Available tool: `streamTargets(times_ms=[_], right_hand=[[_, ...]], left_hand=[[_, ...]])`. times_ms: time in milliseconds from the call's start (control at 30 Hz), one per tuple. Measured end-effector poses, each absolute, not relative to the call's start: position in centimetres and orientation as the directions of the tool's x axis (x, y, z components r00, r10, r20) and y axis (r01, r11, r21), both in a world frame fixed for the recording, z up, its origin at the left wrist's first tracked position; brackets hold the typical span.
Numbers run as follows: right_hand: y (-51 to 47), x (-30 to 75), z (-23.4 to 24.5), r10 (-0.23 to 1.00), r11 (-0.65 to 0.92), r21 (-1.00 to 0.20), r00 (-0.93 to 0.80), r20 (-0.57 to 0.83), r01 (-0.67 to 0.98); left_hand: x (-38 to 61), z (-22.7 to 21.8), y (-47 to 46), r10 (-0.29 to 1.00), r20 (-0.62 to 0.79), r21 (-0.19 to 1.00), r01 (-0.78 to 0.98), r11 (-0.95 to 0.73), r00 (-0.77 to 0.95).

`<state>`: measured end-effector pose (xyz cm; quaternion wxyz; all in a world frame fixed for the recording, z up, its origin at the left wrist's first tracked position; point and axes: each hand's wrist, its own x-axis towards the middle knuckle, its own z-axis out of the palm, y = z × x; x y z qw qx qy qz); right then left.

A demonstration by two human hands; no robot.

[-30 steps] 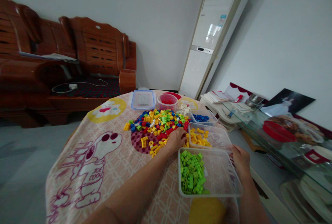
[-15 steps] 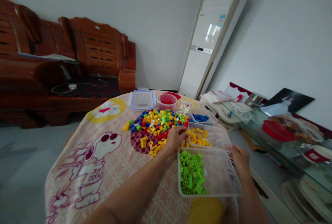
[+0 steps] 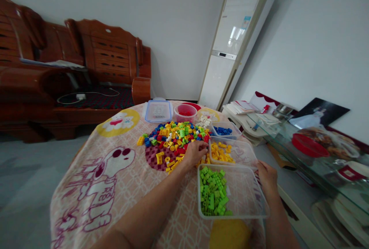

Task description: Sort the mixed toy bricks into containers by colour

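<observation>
Okay, writing first: lettering on the printed dog (image 3: 100, 203) of your tablecloth (image 3: 135, 179) is too smeared to read; the blue sticker (image 3: 246, 22) on the air conditioner (image 3: 220, 76) is too small; the yellow-brick tray (image 3: 245, 152) sits right of the mixed brick pile (image 3: 173, 133), long axis left-right, yellow bricks (image 3: 220, 153) bunched at its left end; the green-brick tray (image 3: 248, 195) lies nearer you, same long axis, green bricks (image 3: 213, 193) heaped left; your left hand (image 3: 196, 153) is at the pile's right edge, beside the yellow-brick tray's left wall, fingers curled nearly together, can't tell if anything's pinched; your right hand (image 3: 267, 177) has fingers closed on that tray's right end.
</observation>
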<state>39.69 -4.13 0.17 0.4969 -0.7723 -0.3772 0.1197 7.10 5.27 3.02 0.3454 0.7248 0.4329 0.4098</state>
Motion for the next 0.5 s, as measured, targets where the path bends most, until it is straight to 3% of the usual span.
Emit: streamTargets(times_ms=[200, 500], right_hand=[[-3.94, 40.10, -0.11, 0.696, -0.209, -0.828, 0.674, 0.248, 0.520], [-3.90, 40.66, -0.54, 0.711, -0.215, -0.827, 0.664, 0.232, 0.519]], left_hand=[[6.85, 3.11, 4.91, 0.844, 0.272, 0.661, 0.548, -0.513, 0.463], [6.62, 3.67, 5.23, 0.772, 0.162, 0.496, 0.626, -0.602, 0.614]])
